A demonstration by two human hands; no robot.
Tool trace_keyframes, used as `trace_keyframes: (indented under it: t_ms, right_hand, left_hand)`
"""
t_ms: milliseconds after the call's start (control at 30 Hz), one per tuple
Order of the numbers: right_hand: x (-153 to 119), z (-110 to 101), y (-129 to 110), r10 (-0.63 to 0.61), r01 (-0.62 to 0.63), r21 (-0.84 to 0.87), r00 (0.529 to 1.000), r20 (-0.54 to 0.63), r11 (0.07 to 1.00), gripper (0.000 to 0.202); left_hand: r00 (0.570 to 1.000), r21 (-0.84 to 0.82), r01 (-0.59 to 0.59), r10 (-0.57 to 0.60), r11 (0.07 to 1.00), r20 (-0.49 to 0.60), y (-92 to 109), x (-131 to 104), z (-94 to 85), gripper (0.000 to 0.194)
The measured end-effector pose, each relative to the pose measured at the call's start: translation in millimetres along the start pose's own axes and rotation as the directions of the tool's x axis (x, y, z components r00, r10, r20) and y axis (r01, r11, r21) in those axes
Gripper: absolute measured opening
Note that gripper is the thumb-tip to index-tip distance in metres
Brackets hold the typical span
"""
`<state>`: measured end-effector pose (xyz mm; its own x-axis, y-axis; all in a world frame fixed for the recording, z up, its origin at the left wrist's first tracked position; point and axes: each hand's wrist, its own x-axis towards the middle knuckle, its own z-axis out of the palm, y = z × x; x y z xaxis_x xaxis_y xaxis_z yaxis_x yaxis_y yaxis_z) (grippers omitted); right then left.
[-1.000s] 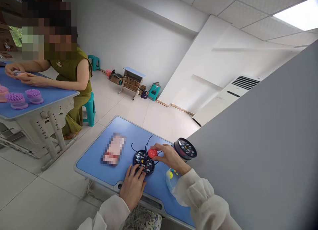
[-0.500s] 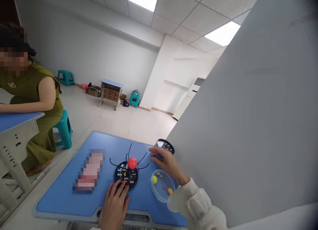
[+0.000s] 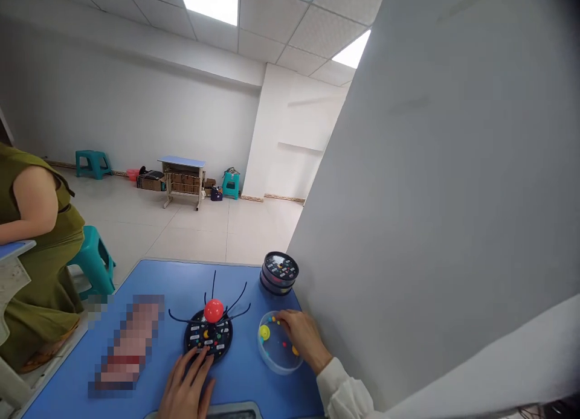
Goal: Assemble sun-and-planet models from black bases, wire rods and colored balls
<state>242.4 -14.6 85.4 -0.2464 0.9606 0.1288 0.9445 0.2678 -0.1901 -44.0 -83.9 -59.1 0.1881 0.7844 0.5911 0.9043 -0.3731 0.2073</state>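
A round black base (image 3: 220, 345) with labels and coloured dots stands on the blue desk. Thin black curved arms spread from it, and a red ball (image 3: 213, 311) sits at their centre. My left hand (image 3: 186, 386) has its fingers spread, the tips resting on the near edge of the base. To the right is a clear round dish (image 3: 277, 364) holding small coloured balls, among them a yellow one (image 3: 264, 332). My right hand (image 3: 304, 334) reaches over the dish's right rim, fingers bent together at small balls; what they pinch, if anything, is too small to tell.
Stacked black round cases (image 3: 280, 273) stand at the desk's back right corner, near the grey partition (image 3: 430, 214). A blurred pinkish item (image 3: 131, 346) lies on the left. A person in green (image 3: 49, 244) sits at another desk.
My right hand has moved down from near the stacked cases into the dish, and its fingers have closed in. The view has swung right. My left hand remains at the base.
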Motion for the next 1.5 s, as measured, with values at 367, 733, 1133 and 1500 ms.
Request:
trace_keyframes:
  t_ms: [367, 733, 1133, 1500]
  right_hand:
    - [-16, 14, 5, -0.026, 0.025, -0.034, 1.000, -0.006, 0.999, 0.031]
    - [-19, 18, -53, 0.119, 0.052, 0.754, 0.978, -0.171, 0.655, 0.038]
    - [47, 33, -101, 0.150, 0.020, 0.938, 0.986, -0.077, 0.346, 0.051]
    - [52, 43, -99, 0.120, -0.044, 0.962, 0.993, 0.012, 0.271, 0.044]
  left_hand:
    - [0.995, -0.001, -0.031, 0.031, 1.000, 0.098, 2, 9, -19.0, 0.043]
    - [0.980, -0.340, 0.199, -0.184, 0.919, 0.075, 17, 29, -47.4, 0.023]
    - [0.919, -0.499, 0.367, -0.388, 0.785, 0.065, 24, 43, -47.0, 0.025]
    - [0.946, -0.432, 0.320, -0.312, 0.843, 0.090, 20, 38, -44.0, 0.021]
